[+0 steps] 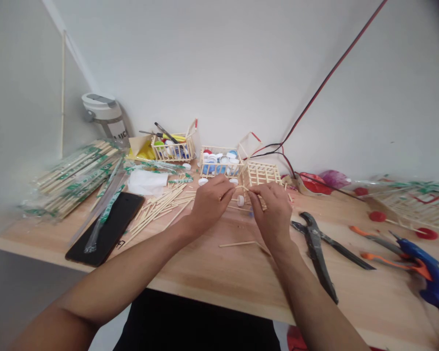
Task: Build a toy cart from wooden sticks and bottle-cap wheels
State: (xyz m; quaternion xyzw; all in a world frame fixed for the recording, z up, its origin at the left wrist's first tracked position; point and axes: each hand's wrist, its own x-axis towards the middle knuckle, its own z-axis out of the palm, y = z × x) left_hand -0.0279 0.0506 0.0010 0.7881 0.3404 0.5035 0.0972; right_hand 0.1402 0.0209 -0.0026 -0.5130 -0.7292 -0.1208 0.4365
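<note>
My left hand (211, 200) and my right hand (273, 208) meet over the middle of the wooden table (212, 273). Both pinch a thin wooden stick (243, 188) between them, the fingers pressed together. A white bottle cap (240, 200) sits on a stick just below the hands. Behind the hands stands a small open frame of sticks (262, 173). One loose stick (237, 243) lies on the table near my wrists.
A heap of loose sticks (161, 204) and wrapped chopstick packs (76, 175) lie at left beside a black phone (108, 226). Two stick baskets of bottle caps (219, 162) stand at the back. Black pliers (316, 246), orange cutters (380, 243) and a blue glue gun (429, 273) lie at right.
</note>
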